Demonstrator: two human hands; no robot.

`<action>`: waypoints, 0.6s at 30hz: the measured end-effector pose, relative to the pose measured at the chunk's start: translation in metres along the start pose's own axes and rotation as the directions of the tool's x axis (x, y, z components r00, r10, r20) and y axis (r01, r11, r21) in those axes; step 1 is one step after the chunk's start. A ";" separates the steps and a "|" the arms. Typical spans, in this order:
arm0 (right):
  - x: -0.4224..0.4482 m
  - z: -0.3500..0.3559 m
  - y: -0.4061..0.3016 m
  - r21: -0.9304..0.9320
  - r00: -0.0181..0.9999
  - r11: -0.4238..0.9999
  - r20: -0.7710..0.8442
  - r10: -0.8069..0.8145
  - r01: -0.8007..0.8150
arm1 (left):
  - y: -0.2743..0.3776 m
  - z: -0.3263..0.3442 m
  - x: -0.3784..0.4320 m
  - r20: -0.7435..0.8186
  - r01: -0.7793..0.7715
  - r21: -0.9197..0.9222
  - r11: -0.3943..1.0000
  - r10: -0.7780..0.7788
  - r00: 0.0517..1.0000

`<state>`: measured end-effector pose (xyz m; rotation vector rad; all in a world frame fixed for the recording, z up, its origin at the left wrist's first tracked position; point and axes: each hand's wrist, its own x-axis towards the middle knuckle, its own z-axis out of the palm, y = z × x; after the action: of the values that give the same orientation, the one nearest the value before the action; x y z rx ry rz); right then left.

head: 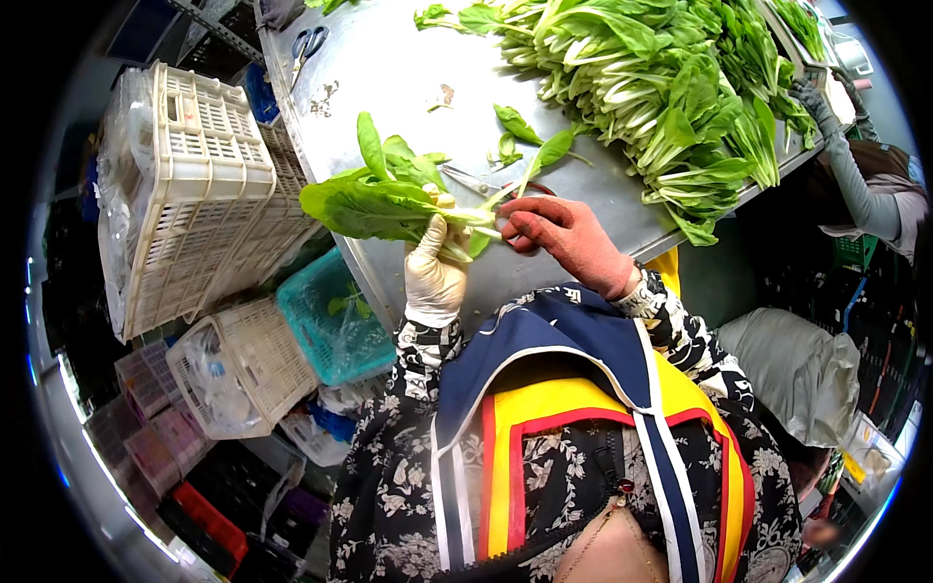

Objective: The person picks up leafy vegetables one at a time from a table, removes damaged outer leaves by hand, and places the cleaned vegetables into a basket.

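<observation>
My left hand (439, 270), in a pale glove, is closed around a small bunch of leafy greens (372, 208), leaves to the left and white stem ends to the right. At those stem ends are the bent fingertips of my right hand (568, 237), in a red-orange glove; whether they pinch a stem cannot be told. Just beyond the hands lie scissors (470, 181), partly hidden by a leaf and stem. Loose leaves (517, 124) rest on the metal table (401, 80). A large heap of leafy greens (641, 80) covers the table's right part.
Dark-handled scissors (308, 45) lie at the table's far left corner. Left of the table stand stacked white plastic crates (211, 175) and a teal basket (332, 313) with a clear liner and some leaves. At the right, a co-worker's gloved arm (849, 160) reaches toward the table's far end.
</observation>
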<state>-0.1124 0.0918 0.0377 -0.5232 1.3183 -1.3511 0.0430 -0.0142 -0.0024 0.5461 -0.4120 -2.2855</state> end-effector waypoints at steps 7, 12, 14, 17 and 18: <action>0.000 0.006 -0.005 -0.214 0.999 0.976 0.009 -0.042 0.043 | -0.005 0.020 -0.003 0.035 -0.022 0.240 0.970 0.014 0.999; -0.004 0.014 -0.002 -0.494 0.940 0.826 -0.047 -0.338 0.272 | -0.011 0.026 0.001 -0.069 -0.052 0.336 0.940 0.080 0.994; -0.003 0.015 -0.001 -0.450 0.949 0.856 -0.054 -0.310 0.254 | -0.011 0.028 0.000 -0.095 -0.040 0.333 0.942 0.076 0.993; -0.004 0.018 -0.003 -0.344 0.973 0.920 -0.071 -0.221 0.185 | -0.009 0.029 -0.001 -0.110 -0.055 0.388 0.920 0.106 0.988; -0.004 0.019 -0.004 -0.302 0.980 0.941 -0.077 -0.186 0.155 | -0.010 0.030 -0.002 -0.095 -0.064 0.402 0.913 0.110 0.989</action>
<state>-0.0967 0.0871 0.0483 -0.7954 1.6039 -1.3426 0.0239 -0.0027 0.0192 0.8404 -0.8375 -2.0773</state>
